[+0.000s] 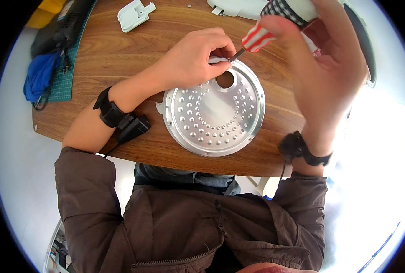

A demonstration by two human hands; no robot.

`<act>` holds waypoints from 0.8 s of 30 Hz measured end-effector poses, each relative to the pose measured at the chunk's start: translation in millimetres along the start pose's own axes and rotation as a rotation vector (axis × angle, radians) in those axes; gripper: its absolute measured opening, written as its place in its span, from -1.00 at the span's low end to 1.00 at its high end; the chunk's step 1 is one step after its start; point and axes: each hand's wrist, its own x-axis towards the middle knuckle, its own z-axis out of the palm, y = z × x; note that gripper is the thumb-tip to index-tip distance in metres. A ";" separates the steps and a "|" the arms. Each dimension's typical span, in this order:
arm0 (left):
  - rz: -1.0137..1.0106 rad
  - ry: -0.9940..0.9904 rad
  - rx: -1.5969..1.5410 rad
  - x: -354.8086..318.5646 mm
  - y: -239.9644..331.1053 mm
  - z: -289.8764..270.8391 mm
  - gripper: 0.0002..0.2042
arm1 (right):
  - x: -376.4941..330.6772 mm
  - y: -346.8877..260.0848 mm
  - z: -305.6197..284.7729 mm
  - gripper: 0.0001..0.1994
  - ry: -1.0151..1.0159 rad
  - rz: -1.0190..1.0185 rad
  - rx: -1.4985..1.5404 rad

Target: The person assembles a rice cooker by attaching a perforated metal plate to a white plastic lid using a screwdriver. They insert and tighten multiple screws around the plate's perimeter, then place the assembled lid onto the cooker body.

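Note:
A round silver metal plate point(218, 109) lies on the table before me, with rings of small dimples and one larger hole near its far edge. At that far rim, my left hand point(195, 59) is closed, thumb and fingers pinching the edge; a small part between them may be hidden. My right hand point(332, 68) wraps round a screwdriver point(258, 38) with a red-and-white striped handle and a black-and-white checked end. Its shaft slants down to the left, and the tip meets the plate's rim beside my left thumb.
A white plastic piece point(134, 16) lies at the far left, and a larger white part point(241, 7) at the far edge. On the left, a green cutting mat point(65, 88) carries a blue cloth-like bundle point(40, 75) and a black tool point(56, 34). A round-edged white object point(364, 41) stands far right.

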 end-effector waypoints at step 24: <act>0.013 0.012 0.025 -3.1 6.1 -2.2 -0.87 | 1.5 8.0 -1.6 -0.54 -0.107 0.032 0.528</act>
